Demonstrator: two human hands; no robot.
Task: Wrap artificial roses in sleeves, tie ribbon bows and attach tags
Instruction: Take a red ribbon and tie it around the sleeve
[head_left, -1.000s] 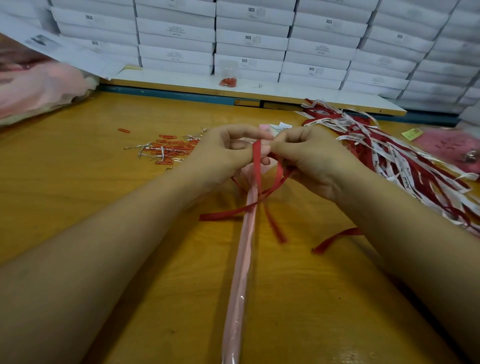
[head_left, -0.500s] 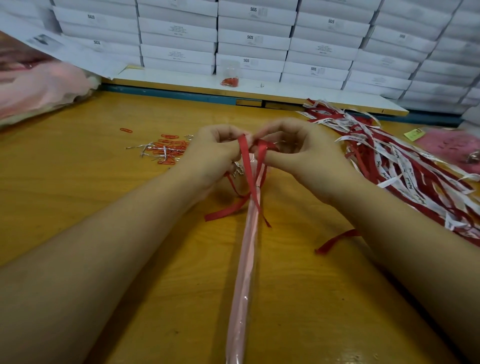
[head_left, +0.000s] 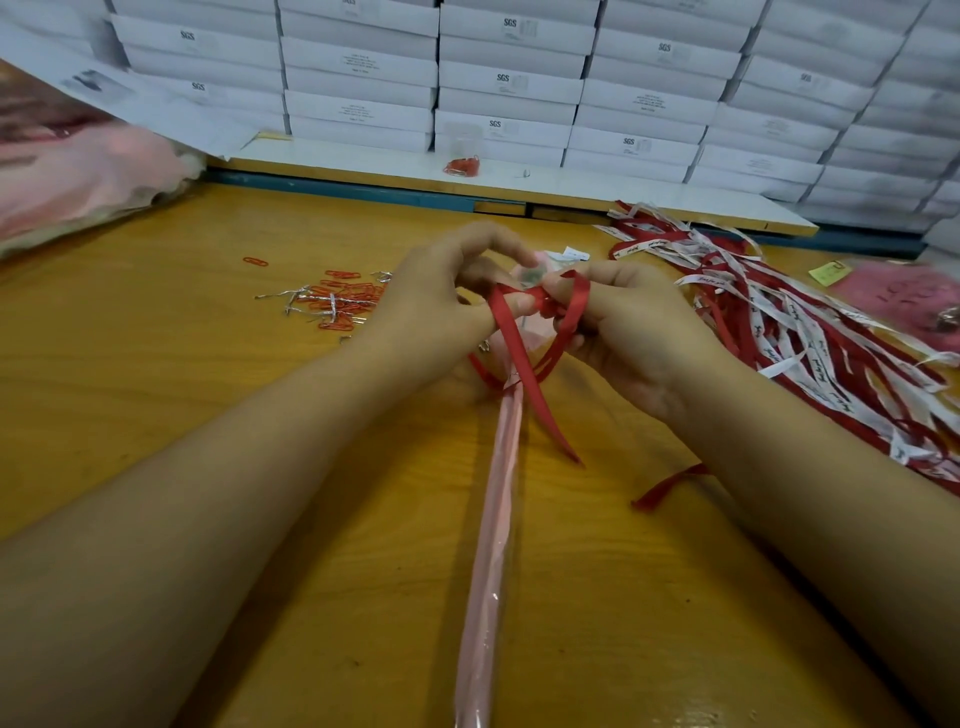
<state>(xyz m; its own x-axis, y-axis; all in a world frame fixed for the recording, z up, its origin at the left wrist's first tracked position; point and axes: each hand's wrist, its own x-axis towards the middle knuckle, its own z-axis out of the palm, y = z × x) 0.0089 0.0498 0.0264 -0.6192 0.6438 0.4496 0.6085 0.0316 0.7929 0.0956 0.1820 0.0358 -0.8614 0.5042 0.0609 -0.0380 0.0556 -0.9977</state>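
Observation:
A long pink sleeved rose stem (head_left: 493, 530) lies lengthwise on the wooden table (head_left: 156, 395), its head hidden behind my hands. A red ribbon (head_left: 524, 364) is wound round the sleeve's upper part, with loops between my fingers and one tail hanging down to the right. My left hand (head_left: 441, 306) pinches one ribbon loop. My right hand (head_left: 623, 322) pinches the other loop, which curves over its fingers. A loose red ribbon piece (head_left: 667, 486) lies beside my right forearm.
A pile of red and white printed ribbons (head_left: 810, 332) spreads at the right. Red paper clips and silver twist ties (head_left: 337, 301) lie at the left. Pink sleeves (head_left: 88, 182) are heaped at far left. White boxes (head_left: 509, 83) are stacked behind a shelf board.
Both hands have worked the ribbon into loops: the strand that stood upright between them now crosses over, and a loop curves over my right fingers. The sleeve has stayed in place.

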